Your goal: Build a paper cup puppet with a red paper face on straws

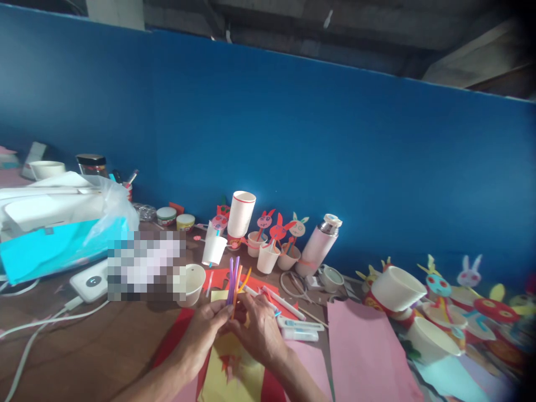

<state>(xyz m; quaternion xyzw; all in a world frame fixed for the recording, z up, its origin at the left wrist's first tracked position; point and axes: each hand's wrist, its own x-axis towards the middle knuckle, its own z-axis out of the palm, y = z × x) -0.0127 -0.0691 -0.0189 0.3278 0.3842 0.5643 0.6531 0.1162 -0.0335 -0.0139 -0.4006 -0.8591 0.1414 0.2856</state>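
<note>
My left hand (209,319) is closed, thumb and fingers pinching the lower part of two purple straws (232,276) that stand upright. Against it, my right hand (260,322) has its fingers closed around the orange straws (237,283) beside the purple ones. The straws' lower ends are hidden by the fingers. Below both hands lies yellow paper (224,365) with red cut-out scraps, on top of red paper (173,335). Close to my right hand are a box cutter (301,324) and a glue stick (300,334).
A paper cup (191,286) stands left of my hands. Behind are stacked cups (242,213), paper-rabbit cups (268,258) and a thermos (318,245). Pink paper (368,346) and more rabbit cups lie right. Leftward are a white device (91,281) with a cable and a plastic bag (117,204).
</note>
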